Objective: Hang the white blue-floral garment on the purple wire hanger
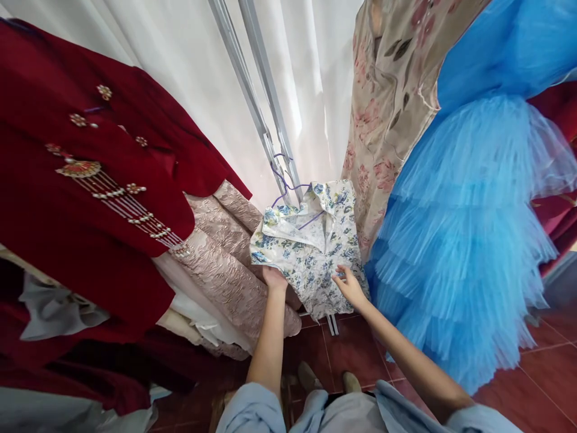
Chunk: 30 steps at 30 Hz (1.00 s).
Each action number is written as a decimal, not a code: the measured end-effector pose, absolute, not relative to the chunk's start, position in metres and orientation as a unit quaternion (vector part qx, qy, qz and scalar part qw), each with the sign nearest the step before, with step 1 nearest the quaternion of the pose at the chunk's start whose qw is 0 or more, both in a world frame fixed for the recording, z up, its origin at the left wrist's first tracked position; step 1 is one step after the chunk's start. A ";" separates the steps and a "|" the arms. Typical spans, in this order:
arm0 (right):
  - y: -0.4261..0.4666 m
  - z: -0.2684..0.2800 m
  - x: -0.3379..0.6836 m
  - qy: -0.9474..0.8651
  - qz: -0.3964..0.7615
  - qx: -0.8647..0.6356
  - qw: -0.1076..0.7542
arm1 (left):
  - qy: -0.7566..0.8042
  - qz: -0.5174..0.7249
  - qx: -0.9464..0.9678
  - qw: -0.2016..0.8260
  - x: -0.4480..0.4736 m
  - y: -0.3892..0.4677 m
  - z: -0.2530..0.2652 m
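A sleeveless white blouse (315,264) with blue and yellow flowers and a wide collar hangs in front of me on a purple wire hanger (285,186). My left hand (274,279) is under the blouse's left edge, against the fabric. The cloth hides its fingers, so whether they grip it cannot be seen. On the lower right front of the blouse lies my right hand (348,287), its fingers apart and touching the fabric. Behind the collar, the hanger's hook is up at a grey metal post (256,78).
On the left hang a dark red jacket (135,180) with beaded ornaments and a pink textured skirt (225,264). A beige floral dress (378,108) and a blue tiered tulle dress (460,240) hang to the right. White curtain (171,54) covers the back; red tiles (351,346) floor the room.
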State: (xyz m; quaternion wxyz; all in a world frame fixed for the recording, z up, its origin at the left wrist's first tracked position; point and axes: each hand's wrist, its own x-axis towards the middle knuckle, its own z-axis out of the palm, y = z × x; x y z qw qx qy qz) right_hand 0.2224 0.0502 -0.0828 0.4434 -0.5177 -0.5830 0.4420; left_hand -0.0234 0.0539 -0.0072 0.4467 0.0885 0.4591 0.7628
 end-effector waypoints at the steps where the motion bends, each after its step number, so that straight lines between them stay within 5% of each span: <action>1: 0.066 -0.084 0.213 -0.591 0.436 -0.529 0.425 | 0.465 0.773 0.055 0.428 -0.021 0.047 -0.018; 8: 0.136 -0.083 0.164 -0.608 0.449 -0.545 0.362 | 0.513 0.798 0.001 0.315 0.017 -0.013 -0.084; 30: 0.146 -0.099 0.160 -0.559 0.580 -0.476 0.352 | 0.606 0.642 0.299 0.362 0.058 0.008 -0.138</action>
